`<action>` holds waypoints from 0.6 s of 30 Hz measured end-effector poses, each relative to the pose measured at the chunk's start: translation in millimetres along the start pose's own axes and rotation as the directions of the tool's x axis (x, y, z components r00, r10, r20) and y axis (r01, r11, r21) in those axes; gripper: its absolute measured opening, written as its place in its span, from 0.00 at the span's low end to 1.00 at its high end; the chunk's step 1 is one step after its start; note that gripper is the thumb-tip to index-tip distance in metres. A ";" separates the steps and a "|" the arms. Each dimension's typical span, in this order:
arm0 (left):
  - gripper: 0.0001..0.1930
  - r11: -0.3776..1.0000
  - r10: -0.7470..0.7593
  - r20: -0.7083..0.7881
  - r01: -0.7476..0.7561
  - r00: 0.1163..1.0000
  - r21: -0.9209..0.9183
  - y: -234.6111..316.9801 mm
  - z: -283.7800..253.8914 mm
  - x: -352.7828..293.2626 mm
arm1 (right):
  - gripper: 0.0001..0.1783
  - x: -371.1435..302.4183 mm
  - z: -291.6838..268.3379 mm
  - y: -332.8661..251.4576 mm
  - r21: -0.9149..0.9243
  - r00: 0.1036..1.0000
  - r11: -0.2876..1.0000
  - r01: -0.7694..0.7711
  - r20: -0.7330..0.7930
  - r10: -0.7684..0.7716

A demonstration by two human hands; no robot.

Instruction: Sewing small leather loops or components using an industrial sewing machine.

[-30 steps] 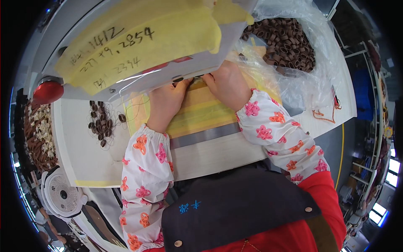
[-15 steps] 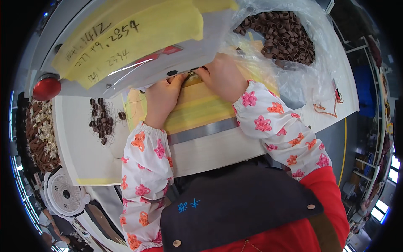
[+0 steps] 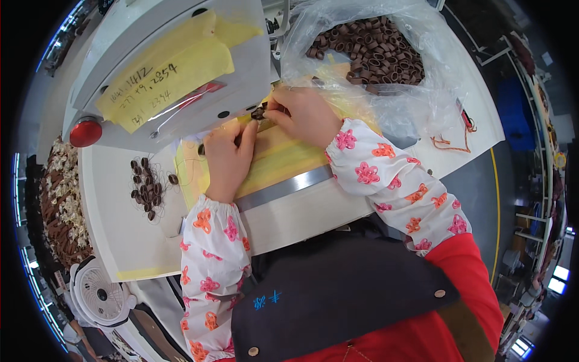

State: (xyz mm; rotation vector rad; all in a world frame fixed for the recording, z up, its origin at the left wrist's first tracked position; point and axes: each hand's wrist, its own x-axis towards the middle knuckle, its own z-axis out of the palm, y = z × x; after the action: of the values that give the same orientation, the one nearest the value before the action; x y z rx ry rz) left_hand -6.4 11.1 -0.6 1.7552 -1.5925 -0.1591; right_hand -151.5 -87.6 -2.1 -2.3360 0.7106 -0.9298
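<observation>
My right hand [image 3: 306, 116] pinches a small dark brown loop [image 3: 259, 113] between thumb and forefinger, under the front edge of a grey-white sewing machine [image 3: 181, 78]. Just left of the loop, my left hand [image 3: 230, 155] is closed, thumb against curled fingers; whatever is in its grip is hidden. Beside the left knuckles another brown loop [image 3: 201, 149] shows in part. Both hands work over a yellow-taped work surface [image 3: 283, 151] with a metal strip [image 3: 295, 183] along its near edge. The needle area is mostly hidden by the machine head.
Several brown loops with loose threads [image 3: 146, 188] lie on the table at left. A clear plastic bag [image 3: 416, 114] holds a heap of brown loops [image 3: 386, 54] at the back right. Orange cord [image 3: 452, 145] lies near the right edge. A red button [image 3: 85, 132] and white fan [image 3: 101, 294] are at left.
The view has shifted, showing the machine further left. My hands have come apart slightly and drawn back from under the machine head, so the small brown loop shows between them.
</observation>
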 end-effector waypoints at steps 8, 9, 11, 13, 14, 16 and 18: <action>0.13 0.947 -0.106 -0.154 0.148 0.982 0.286 -51.5 -72.6 -57.6 | 0.07 26.9 -65.9 47.0 -0.322 0.988 0.943 -0.085 -0.149 0.038; 0.13 0.958 -0.213 -0.176 0.241 0.961 0.155 -51.6 -72.4 -58.2 | 0.08 30.6 -67.6 55.4 -0.374 0.990 0.923 -0.097 -0.133 0.050; 0.12 0.905 -0.424 -0.177 0.410 0.888 -0.110 -44.0 -72.4 -52.5 | 0.09 38.1 -67.1 62.1 -0.469 0.992 0.876 -0.115 -0.102 0.076; 0.06 0.958 -0.276 -0.269 0.288 0.923 0.005 -32.2 -72.5 -46.5 | 0.12 42.8 -63.6 64.6 -0.494 0.986 0.854 -0.164 -0.064 0.152; 0.05 0.973 -0.097 -0.278 0.150 0.956 0.177 -25.1 -71.3 -41.7 | 0.12 44.0 -60.8 66.6 -0.502 0.984 0.847 -0.174 -0.053 0.170; 0.07 0.955 0.048 -0.149 -0.002 0.988 0.298 -12.8 -55.5 -33.8 | 0.13 43.0 -59.4 73.9 -0.529 0.976 0.824 -0.202 -0.039 0.214; 0.12 0.975 0.076 -0.072 -0.059 0.995 0.214 2.3 -35.6 -25.6 | 0.12 45.8 -59.1 75.5 -0.530 0.973 0.821 -0.214 -0.036 0.230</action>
State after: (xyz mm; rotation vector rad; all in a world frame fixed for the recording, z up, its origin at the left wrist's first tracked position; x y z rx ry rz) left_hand 5.7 49.7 16.4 1.8396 -1.6585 0.1169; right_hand -186.7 -187.3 8.2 -2.6414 1.3411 -0.6446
